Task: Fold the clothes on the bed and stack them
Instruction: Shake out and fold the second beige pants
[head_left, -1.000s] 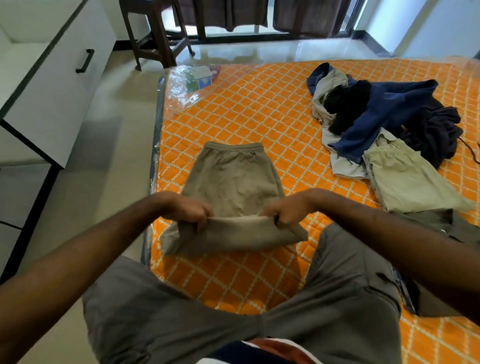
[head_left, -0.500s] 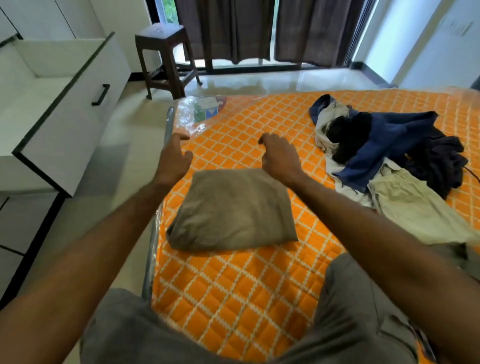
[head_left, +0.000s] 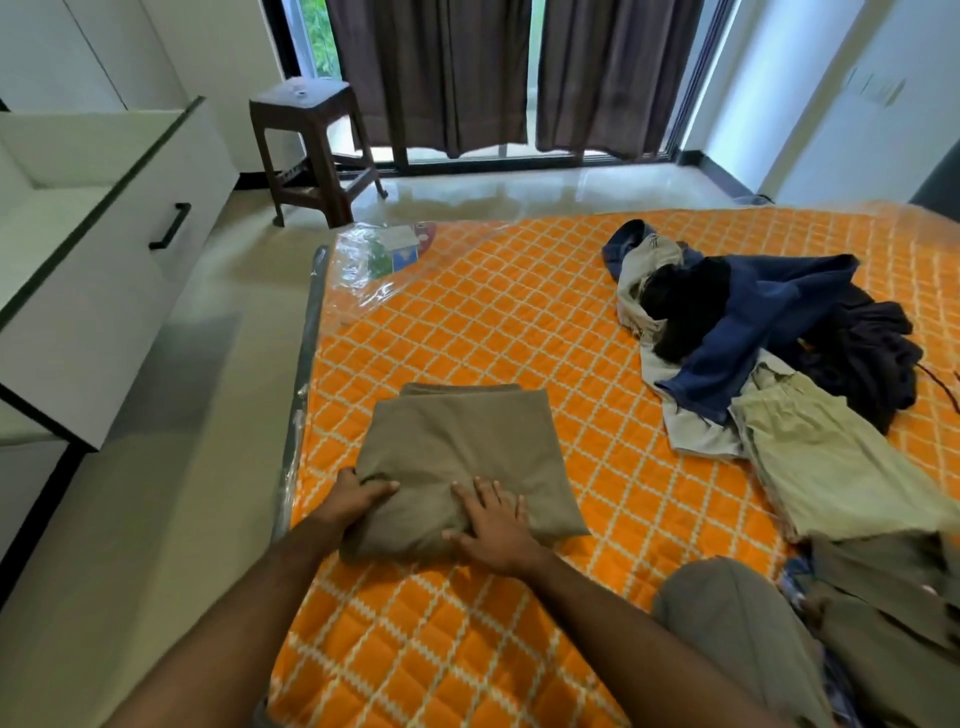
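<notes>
**Both hands on the folded khaki garment**

A folded khaki-brown cloth garment (head_left: 457, 462) lies near the left edge of the bed with the orange, white-latticed quilted mattress (head_left: 519, 322). The left hand (head_left: 358, 496) grips the garment's near left corner, thumb on top and fingers tucked beneath. The right hand (head_left: 493, 525) lies flat on the near edge, fingers straight and spread, pressing down. Well apart to the right sits a loose heap of unfolded clothes (head_left: 753, 332): navy, black, beige, and a pale green piece (head_left: 831, 462) at its near side.
</notes>
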